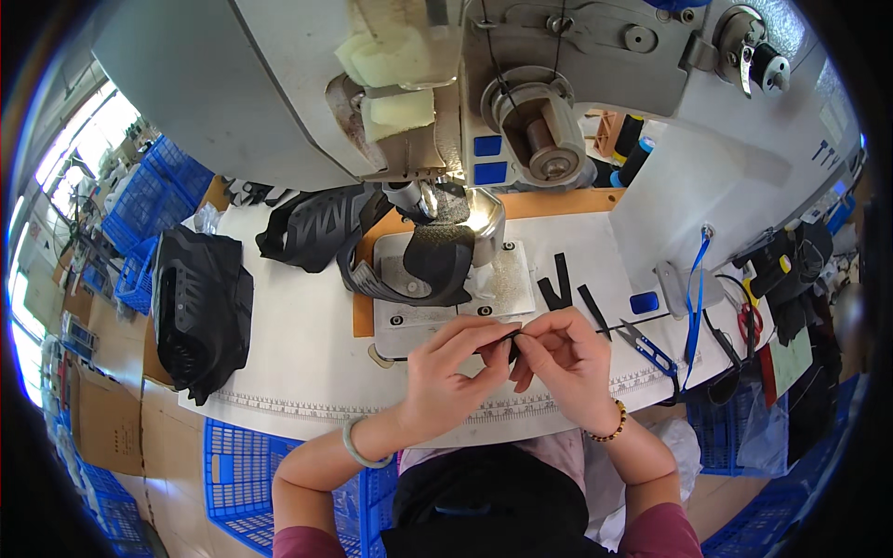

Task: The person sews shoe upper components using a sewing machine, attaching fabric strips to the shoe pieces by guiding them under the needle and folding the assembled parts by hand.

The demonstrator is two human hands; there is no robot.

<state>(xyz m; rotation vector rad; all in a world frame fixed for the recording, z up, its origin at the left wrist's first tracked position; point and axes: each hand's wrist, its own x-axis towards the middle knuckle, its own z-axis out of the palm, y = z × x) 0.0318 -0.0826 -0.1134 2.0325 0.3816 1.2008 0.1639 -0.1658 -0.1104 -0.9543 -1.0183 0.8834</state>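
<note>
1. Your large grey metal sewing machine point(223, 84) stands over the white, curved-edged table point(307, 325); work in front of its head
2. A black textured-fabric shoe upper point(439, 265) lies below that head; avoid nudging it
3. Your left hand point(445, 370) and right hand point(566, 367) meet, thumbs and fingertips nearly closed in a pinch
4. Narrow flat black strips point(563, 276) lie just beyond your right hand
5. Both pinches hold a small black piece point(513, 350), mostly hidden, above the table; grip its edges lightly and evenly to prevent twisting
</note>
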